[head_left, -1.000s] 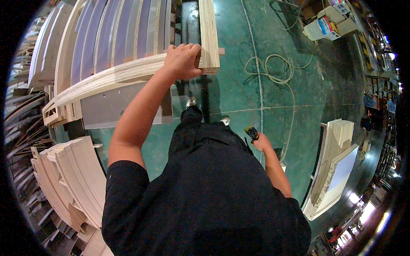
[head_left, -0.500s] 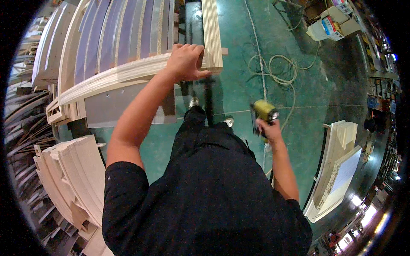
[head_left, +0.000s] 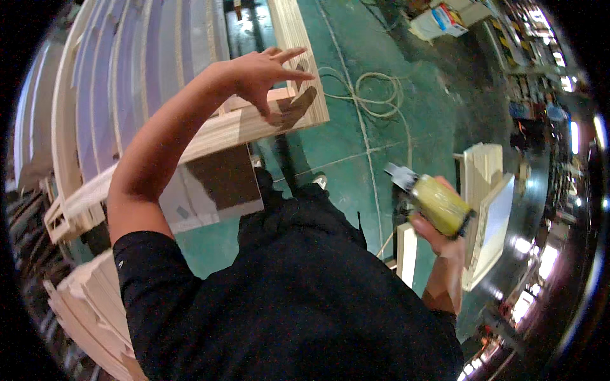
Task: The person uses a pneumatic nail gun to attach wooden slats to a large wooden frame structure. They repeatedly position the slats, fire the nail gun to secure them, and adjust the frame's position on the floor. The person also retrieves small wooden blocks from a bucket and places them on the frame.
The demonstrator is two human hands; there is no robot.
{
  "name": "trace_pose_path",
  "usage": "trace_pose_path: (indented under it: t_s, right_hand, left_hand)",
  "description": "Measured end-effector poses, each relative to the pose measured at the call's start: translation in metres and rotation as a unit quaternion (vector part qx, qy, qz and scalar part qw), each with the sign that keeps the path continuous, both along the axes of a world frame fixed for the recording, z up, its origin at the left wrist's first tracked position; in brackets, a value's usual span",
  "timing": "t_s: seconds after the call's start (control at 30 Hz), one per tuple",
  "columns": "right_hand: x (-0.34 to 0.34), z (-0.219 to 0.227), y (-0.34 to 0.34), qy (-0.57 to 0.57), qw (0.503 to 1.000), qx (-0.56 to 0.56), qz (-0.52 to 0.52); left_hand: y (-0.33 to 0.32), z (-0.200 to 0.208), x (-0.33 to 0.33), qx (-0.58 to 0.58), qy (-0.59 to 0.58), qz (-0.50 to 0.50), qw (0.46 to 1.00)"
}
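Observation:
My left hand (head_left: 259, 75) hovers with its fingers spread over the corner of a pale wooden frame (head_left: 290, 25); whether a fingertip touches the wood I cannot tell. Its shadow falls on the corner joint. Within the frame lie long purple-grey strips (head_left: 130, 82) with speckled edges. At my right side, my right hand (head_left: 433, 236) is closed around a yellow-green nail gun (head_left: 442, 204), whose pale metal nose points up and to the left. The hand is somewhat blurred, and part of the grip is hidden behind the tool body.
A pale hose (head_left: 394, 95) lies coiled on the green floor (head_left: 343, 159). Stacked wooden pieces stand at the lower left (head_left: 95, 305) and at the right (head_left: 483, 171). A white bucket (head_left: 427, 26) is at the far right. Beneath the frame is a grey board (head_left: 190, 203).
My left hand has let go of the frame's corner, lifted and spread its fingers. My right hand has swung the nail gun rightward and closer, turning its nose up-left. The whole view has shifted.

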State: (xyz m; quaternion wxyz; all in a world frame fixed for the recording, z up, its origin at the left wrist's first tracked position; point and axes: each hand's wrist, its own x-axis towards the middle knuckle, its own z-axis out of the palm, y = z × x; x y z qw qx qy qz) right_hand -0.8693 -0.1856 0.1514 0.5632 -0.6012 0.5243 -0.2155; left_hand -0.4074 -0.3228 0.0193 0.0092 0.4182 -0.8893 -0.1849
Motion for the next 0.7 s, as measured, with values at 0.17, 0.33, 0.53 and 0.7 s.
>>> trace_pose_path:
  t_s: [0.17,0.33,0.53,0.7]
  right_hand:
    - [0.07,-0.042,0.015,-0.053,0.985,0.138,-0.092]
    - [0.133,-0.053,-0.007,-0.01,0.977,0.15,-0.152]
    - [0.181,-0.061,-0.033,0.11,0.986,0.098,-0.074]
    - [0.215,-0.062,-0.055,0.195,0.97,0.141,-0.031]
  left_hand:
    - [-0.038,-0.005,0.003,0.001,-0.005,-0.109,0.994]
    - [-0.046,0.008,-0.001,0.07,-0.022,-0.121,0.99]
    - [-0.049,-0.002,-0.001,0.059,-0.034,-0.12,0.99]
    - [-0.045,0.005,0.0,0.06,-0.025,-0.109,0.992]
